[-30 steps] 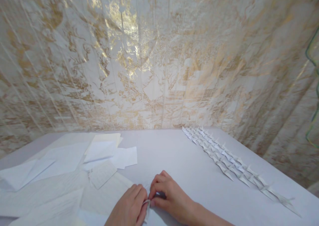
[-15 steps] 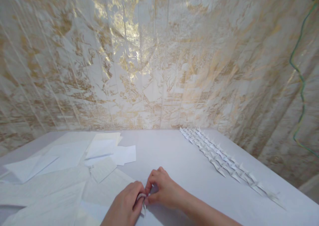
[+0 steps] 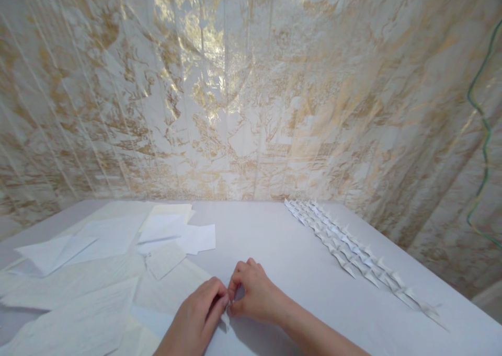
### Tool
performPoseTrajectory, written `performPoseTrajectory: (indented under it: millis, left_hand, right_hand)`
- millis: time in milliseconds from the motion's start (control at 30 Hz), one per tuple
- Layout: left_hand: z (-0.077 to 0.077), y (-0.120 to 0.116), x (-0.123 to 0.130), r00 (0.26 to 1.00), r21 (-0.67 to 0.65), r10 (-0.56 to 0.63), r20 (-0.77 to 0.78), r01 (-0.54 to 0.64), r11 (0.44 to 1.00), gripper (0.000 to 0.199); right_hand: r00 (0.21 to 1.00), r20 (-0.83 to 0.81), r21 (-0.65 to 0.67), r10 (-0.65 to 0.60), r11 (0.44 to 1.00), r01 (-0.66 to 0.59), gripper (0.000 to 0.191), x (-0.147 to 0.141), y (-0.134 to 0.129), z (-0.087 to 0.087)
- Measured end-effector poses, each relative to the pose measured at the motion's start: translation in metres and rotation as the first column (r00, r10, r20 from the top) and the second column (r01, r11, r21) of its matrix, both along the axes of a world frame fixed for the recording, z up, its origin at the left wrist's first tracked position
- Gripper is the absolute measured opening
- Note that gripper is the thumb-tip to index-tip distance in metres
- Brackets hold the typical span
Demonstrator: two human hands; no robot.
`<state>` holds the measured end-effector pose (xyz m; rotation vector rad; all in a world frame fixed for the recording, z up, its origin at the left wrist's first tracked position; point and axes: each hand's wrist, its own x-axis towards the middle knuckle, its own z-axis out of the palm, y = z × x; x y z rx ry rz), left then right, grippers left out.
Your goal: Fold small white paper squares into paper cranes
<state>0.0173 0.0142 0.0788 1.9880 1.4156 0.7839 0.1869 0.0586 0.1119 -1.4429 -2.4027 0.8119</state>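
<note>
Near the front edge of the table, my left hand (image 3: 202, 311) and my right hand (image 3: 254, 294) meet fingertip to fingertip over a small folded piece of paper (image 3: 225, 321). Both hands pinch it between thumb and fingers, so most of it is hidden; a pale pointed end hangs out below. To the left of my left hand spread loose sheets of paper (image 3: 86, 311). On the right side of the table lie rows of small folded paper pieces (image 3: 345, 243), set one behind another with their tips standing up.
A small paper square (image 3: 164, 259) and white paper pieces (image 3: 198, 238) lie left of centre on the pale table (image 3: 251, 222). Behind stands a wall with a shiny gold and white covering (image 3: 235, 110). A green cord (image 3: 486, 136) hangs at the right.
The pale loop of paper that showed at my left fingers is now out of sight, and my left thumb and fingers have closed in. The whole view has shifted slightly.
</note>
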Motion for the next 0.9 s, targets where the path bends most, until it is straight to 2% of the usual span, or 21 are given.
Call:
performPoseTrajectory:
  millis: [200,400,633,767,833,900]
  left_hand:
    - [0.009,-0.003,-0.001,0.999,0.006,-0.025,0.047,0.025,1.0,0.031]
    - [0.009,-0.002,0.001,1.0,-0.017,0.003,0.011,-0.002,1.0,0.017]
    - [0.013,-0.001,0.002,0.999,0.0,0.014,0.036,-0.014,1.0,0.022]
    - [0.013,0.001,0.001,0.986,0.007,0.017,0.164,-0.018,1.0,0.024]
    - [0.01,0.002,0.0,0.953,-0.022,0.088,0.29,-0.085,0.996,0.023]
    - [0.008,0.002,0.0,0.872,-0.134,0.207,0.443,-0.164,0.977,0.034]
  right_hand:
    - [0.999,-0.042,0.038,-0.018,0.999,0.019,0.012,-0.002,0.002,-0.003]
    - [0.996,-0.09,0.068,-0.018,0.997,0.024,0.014,-0.001,0.003,-0.01]
    - [0.979,-0.195,0.007,0.065,0.998,-0.065,0.017,0.007,0.008,-0.009]
    - [0.954,-0.292,-0.004,0.064,0.998,-0.068,0.02,0.009,0.01,-0.007]
    - [0.943,-0.331,0.013,0.041,0.999,-0.039,0.022,0.008,0.008,-0.005]
    - [0.924,-0.382,0.051,0.025,0.999,-0.005,0.023,0.007,0.007,-0.002]
